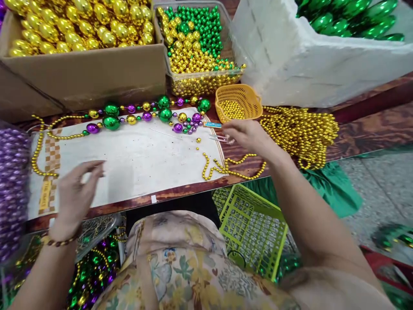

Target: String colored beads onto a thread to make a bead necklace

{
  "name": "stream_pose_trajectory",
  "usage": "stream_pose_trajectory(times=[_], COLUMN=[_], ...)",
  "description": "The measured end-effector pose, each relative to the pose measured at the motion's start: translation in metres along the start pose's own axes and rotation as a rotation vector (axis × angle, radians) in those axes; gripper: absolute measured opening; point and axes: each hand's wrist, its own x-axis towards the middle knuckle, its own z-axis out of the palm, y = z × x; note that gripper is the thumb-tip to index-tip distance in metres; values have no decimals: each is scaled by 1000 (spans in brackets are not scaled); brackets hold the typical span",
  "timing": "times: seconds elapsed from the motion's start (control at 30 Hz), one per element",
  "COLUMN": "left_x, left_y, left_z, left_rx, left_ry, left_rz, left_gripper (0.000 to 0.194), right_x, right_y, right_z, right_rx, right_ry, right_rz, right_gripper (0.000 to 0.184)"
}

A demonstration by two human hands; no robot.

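Note:
My left hand (77, 193) hovers over the left part of the white cloth (138, 172), thumb and forefinger pinched together; what is between them, if anything, is too small to make out. At the cloth's right edge, my right hand (247, 135) has its fingers closed on the pink handles of small thread snips (220, 138), blades pointing left. A bead necklace (111, 123) of green, purple and gold balls lies along the cloth's far edge. Near the snips are two loose gold beads (198, 140) and a short gold bead strand (238, 173). A thin needle (164, 133) rests mid-cloth.
Behind the cloth stand a cardboard box (84, 77) of gold beads, a clear bin (206, 77) of green and gold beads, and a white foam box (309, 73). An orange basket (254, 107) and piled gold strands (300, 133) are right; a green crate (279, 241) is below.

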Motion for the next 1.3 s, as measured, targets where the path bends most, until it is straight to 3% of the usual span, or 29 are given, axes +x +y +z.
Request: stream_pose_trajectory(times=[0.1,0.17,0.27,0.37,0.47,0.6,0.77,0.97,1.17,1.3], left_x=[12,21,33,46,56,64,67,71,72,71], left_y=[39,69,109,134,140,133,130,127,117,116], left_z=[70,115,167,195,206,211,212,208,212,209], left_rx=[-143,-166,-45,163,327,386,356,250,204,216], left_ry=[-323,-483,-608,-632,-619,-648,-655,-667,-643,-615], left_rz=[243,394,519,523,477,449,446,454,487,513], left_gripper=[18,21,26,33,36,28,16,14,17,18], right_x=[-49,-74,-93,-94,-90,-87,-95,-110,-116,-117], right_y=[53,72,79,77,76,80,98,117,116,106], right_z=[10,22,38,48,51,49,41,31,20,22], right_rx=[-117,-133,-127,-209,-336,-439,-361,-344,-449,-486], right_ry=[33,42,40,25,-58,-118,2,130,140,126], right_rz=[145,187,132,72,115,208,290,285,408,397], right_gripper=[30,28,26,30,38,31,23,29,30,37])
